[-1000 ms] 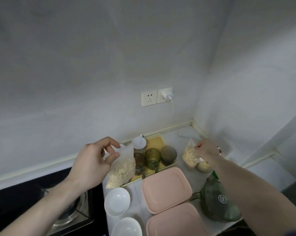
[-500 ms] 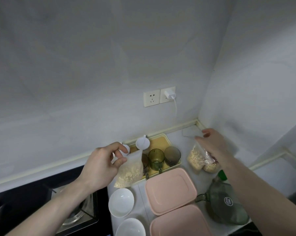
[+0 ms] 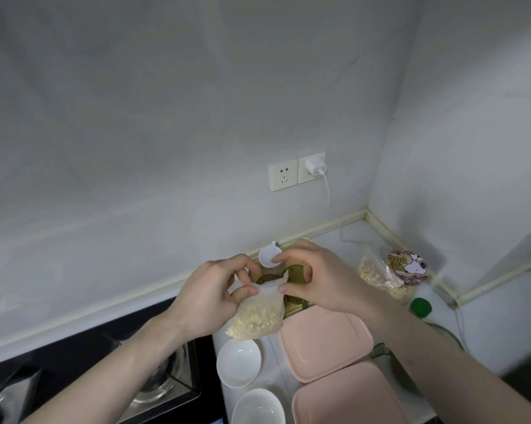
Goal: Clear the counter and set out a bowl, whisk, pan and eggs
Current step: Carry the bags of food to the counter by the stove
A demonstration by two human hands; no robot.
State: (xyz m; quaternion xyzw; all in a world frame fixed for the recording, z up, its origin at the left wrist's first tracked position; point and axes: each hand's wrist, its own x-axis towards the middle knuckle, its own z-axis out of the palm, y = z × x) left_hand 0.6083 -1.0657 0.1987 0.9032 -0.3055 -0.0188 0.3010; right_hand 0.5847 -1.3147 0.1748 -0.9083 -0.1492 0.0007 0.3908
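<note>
Black hob (image 3: 83, 365) occupying the lower left of the frame. Left hand (image 3: 210, 296) pinching the top edge of a clear plastic bag (image 3: 258, 316) of pale crumbs, held above the bench (image 3: 487, 338) at centre frame; right hand (image 3: 319, 280) pinching the same edge from the other side. Bag judged light, soft and slippery; best gripped at the mouth. Two white bowls (image 3: 238, 362) sitting below it, lower centre. Pink lids (image 3: 325, 347) lying right of the bowls. Further bags (image 3: 377, 273) and a printed tub (image 3: 406, 264) standing at right, near the corner.
</note>
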